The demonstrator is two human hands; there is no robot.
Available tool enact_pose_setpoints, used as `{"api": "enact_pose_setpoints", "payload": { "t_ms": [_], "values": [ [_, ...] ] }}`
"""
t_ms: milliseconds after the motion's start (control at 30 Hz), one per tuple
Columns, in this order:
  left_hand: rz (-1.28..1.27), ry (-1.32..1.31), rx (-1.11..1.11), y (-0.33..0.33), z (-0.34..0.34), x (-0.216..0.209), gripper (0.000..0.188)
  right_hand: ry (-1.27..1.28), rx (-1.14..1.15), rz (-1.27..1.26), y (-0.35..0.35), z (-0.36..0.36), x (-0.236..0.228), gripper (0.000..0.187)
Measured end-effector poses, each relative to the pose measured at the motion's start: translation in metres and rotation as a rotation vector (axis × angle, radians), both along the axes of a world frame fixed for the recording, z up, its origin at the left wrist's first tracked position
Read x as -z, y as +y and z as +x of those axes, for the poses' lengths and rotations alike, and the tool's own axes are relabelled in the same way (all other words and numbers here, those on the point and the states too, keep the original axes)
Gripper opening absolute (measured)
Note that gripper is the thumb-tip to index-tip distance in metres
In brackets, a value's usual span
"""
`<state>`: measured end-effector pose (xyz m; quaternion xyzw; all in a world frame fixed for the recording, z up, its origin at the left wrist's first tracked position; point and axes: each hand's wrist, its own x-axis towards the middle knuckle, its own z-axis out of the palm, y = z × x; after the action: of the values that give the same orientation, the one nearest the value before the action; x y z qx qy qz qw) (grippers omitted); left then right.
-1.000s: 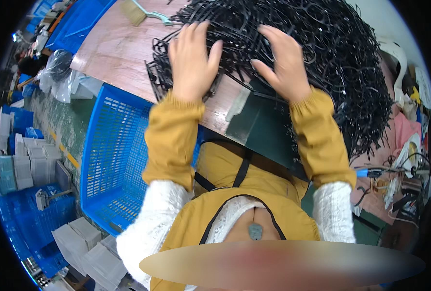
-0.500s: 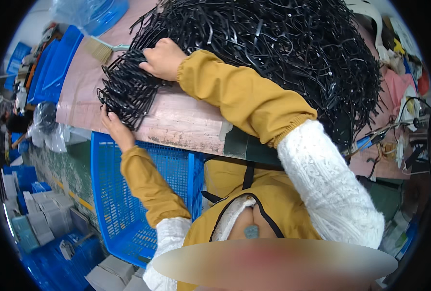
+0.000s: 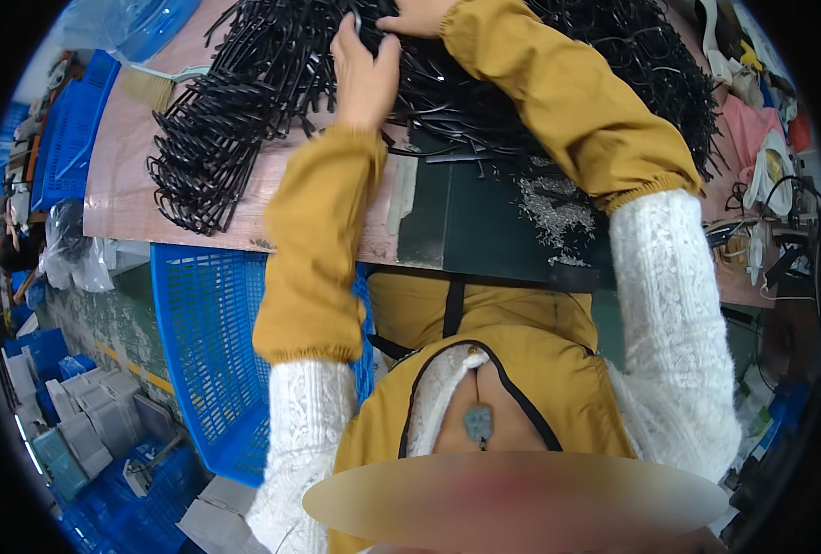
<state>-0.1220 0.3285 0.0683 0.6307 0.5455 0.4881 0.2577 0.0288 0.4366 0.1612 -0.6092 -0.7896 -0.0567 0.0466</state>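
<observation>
A big tangled heap of thin black eyeglass frames covers the far part of the table. Left of it, more frames lie nested in a neat row, which neither hand touches now. My left hand reaches into the heap's near left part with thumb and index finger spread apart. Just to its right, my right hand is at the top edge of the picture, among the frames; most of its fingers are cut off there, so its grip is hidden.
A blue plastic crate stands below the table's near edge. A pale-bristled brush lies at the table's left. Small silver bits are scattered on a dark green mat. Blue trays stand beyond the left edge.
Both hands have left the nested row and moved right and farther into the heap. The near part of the heap has shifted away, uncovering the mat and silver bits.
</observation>
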Motion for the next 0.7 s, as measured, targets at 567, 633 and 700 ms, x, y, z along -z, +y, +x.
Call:
{"api": "enact_pose_setpoints", "payload": {
  "t_ms": [567,633,700],
  "values": [
    [0.102,-0.837,0.084,0.035,0.095,-0.005,0.031,0.376,-0.294,-0.006,0.029,0.07,-0.03,0.041],
    [0.232,-0.597,0.137,0.002,0.105,-0.008,0.036,0.402,-0.264,-0.022,0.008,0.089,-0.033,0.038],
    [0.469,-0.256,0.205,-0.027,0.111,-0.008,0.041,0.361,-0.325,0.039,-0.019,0.106,-0.027,0.035]
  ]
}}
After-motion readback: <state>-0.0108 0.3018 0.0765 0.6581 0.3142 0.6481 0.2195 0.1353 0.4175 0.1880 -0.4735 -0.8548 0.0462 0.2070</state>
